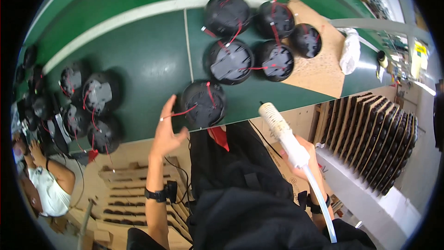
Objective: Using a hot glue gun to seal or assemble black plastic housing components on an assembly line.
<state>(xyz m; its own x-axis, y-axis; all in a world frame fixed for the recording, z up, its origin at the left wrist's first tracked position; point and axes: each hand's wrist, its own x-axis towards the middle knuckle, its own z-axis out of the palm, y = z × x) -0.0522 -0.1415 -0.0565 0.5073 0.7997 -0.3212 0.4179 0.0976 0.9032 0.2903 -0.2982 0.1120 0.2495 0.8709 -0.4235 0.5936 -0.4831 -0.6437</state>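
My left hand (166, 134) has its fingers spread, beside a round black plastic housing (203, 106) at the near edge of the table. A red wire from that housing reaches across to my fingers; whether they touch it I cannot tell. In my right hand (312, 157) is a white power screwdriver (282, 132), its dark tip pointing up and left, with a pale tube or cord trailing from its back end. The tip is apart from the housing. Beyond stand several more black housings (230, 61) with grey inner parts and red wires.
A brown board (317, 71) lies at the right, with a white bundle (350, 52) beside it. More wired housings (101, 93) sit at the left, where a co-worker (48, 185) works. Racks of black parts (367, 139) stand right, and a wooden pallet (127, 180) lies below the table.
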